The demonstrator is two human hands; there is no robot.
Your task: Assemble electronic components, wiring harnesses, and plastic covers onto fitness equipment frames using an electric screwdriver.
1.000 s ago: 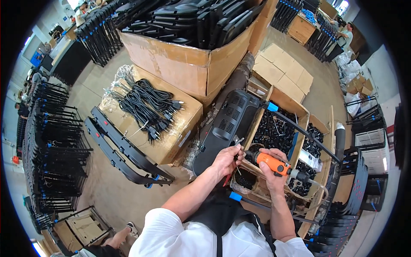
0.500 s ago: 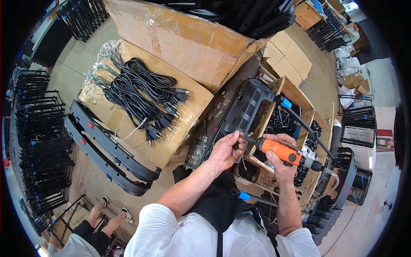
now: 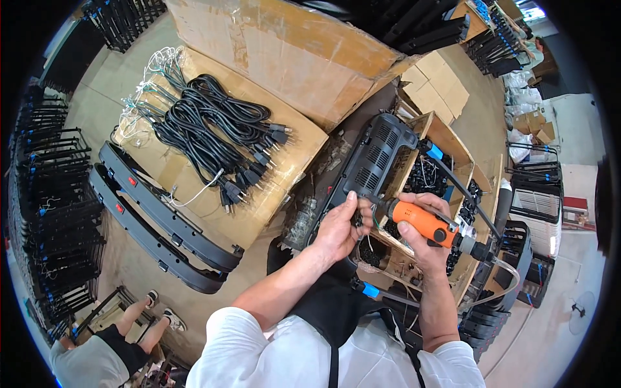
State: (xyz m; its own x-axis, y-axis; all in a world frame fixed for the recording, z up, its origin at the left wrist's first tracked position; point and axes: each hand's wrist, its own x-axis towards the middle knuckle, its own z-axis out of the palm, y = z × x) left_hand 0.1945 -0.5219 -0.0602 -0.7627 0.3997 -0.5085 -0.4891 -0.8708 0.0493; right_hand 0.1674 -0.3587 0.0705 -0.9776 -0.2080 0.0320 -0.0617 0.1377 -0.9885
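Observation:
My right hand point(image 3: 424, 236) is wrapped around an orange air screwdriver point(image 3: 419, 222), which has a hose at its rear end. Its dark front end points left, at the near end of a black plastic housing point(image 3: 376, 155) with vent slots. Beside that tip is my left hand point(image 3: 337, 229), thumb raised and fingers curled over small dark pieces that I cannot make out clearly. My fingers and the tool partly hide the spot where the bit meets the housing. Thin wires hang just below the left fingers.
To the left, bundled black power cords point(image 3: 213, 129) lie on a cardboard box point(image 3: 294, 155), by two curved grey-black panels point(image 3: 162, 220). A wooden bin point(image 3: 446, 132) of small black parts stands at right, crossed by a black bar point(image 3: 462, 187). Another person point(image 3: 107, 355) is at lower left.
The screwdriver has shifted slightly left and its bit has moved in toward the housing. My left thumb and fingers have come away from the bit. The whole view has turned a little.

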